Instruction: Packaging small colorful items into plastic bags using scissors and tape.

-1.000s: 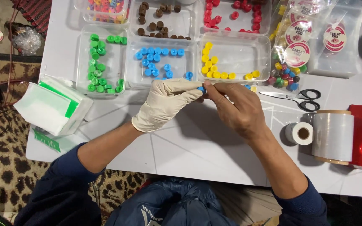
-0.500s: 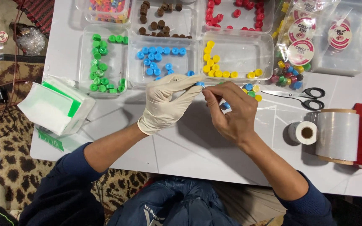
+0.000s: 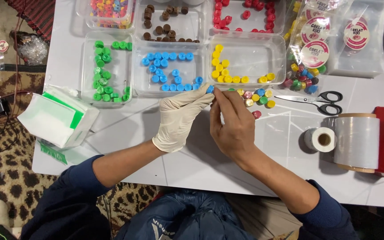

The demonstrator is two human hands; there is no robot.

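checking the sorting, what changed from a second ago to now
Both hands, the gloved left and bare right, moved up toward the blue tray, still pinching a blue piece between them. The loose pile now shows. Trays and scissors unchanged.

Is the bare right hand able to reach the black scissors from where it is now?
Probably yes: the right hand lies left of the scissors, with only small loose caps on the table between them.
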